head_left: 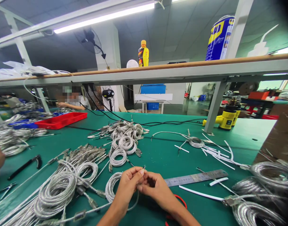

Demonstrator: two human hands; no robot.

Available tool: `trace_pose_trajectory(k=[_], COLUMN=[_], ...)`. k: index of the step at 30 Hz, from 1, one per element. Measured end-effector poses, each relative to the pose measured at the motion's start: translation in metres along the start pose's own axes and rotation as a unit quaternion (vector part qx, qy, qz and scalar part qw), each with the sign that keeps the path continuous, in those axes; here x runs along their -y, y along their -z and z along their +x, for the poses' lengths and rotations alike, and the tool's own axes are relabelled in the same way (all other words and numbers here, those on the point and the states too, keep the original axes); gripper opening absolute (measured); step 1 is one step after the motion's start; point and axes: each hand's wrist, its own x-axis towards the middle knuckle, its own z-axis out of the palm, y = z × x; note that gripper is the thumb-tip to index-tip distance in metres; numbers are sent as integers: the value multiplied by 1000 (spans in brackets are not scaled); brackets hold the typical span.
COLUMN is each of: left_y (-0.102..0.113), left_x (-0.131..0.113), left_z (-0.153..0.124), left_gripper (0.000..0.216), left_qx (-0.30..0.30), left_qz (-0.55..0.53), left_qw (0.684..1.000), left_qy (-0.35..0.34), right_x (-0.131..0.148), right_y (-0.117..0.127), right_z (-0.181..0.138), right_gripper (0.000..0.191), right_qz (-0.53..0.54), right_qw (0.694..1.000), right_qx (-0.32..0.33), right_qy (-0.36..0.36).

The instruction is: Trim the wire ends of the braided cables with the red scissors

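Note:
My left hand and my right hand meet low in the middle of the view, both pinched on the thin end of a silver cable. That cable runs down into a small coil lying on the green table just left of my left hand. A steel ruler lies flat just right of my right hand. Red-handled scissors show partly under my right wrist.
Piles of coiled silver cables cover the table's left, middle and right. White cable ties lie scattered at right. A red tray, black pliers, a yellow tool, a shelf post and a seated person stand farther off.

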Motion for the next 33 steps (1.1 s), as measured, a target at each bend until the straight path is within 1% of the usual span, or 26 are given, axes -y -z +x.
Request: trace_pose_trajectory(k=[4, 8, 11, 17, 22, 26, 28, 31, 32, 33], left_y=[1, 1, 1, 1, 0, -1, -2, -2, -2, -2], left_x=[-1, -1, -1, 3, 5, 5, 7, 11, 12, 13], left_z=[-1, -2, -2, -1, 1, -1, -1, 0, 0, 1], left_gripper=[30, 29, 31, 32, 29, 26, 25, 26, 26, 26], left_qx=[26, 25, 26, 36, 45, 43, 45, 48, 46, 42], left_qz=[21, 31, 39, 40, 32, 15, 7, 7, 12, 19], left_qw=[999, 999, 999, 998, 998, 999, 999, 999, 999, 999], left_qy=[-5, -17, -19, -22, -22, -15, -12, -14, -17, -20], right_x=[3, 1, -1, 0, 0, 4, 8, 14, 14, 14], right_y=[9, 13, 12, 10, 10, 8, 6, 2, 1, 0], right_z=[4, 6, 8, 9, 9, 7, 4, 0, 0, 0], right_gripper=[23, 26, 25, 24, 23, 22, 20, 17, 17, 17], right_qz=[41, 43, 41, 56, 47, 9, -42, -166, -188, -188], right_qw=[996, 992, 991, 988, 989, 989, 985, 963, 956, 956], right_qx=[-80, -122, -130, -143, -140, -144, -156, -194, -205, -210], right_qy=[5, 9, 15, 4, 22, 40, 57, 85, 86, 81])
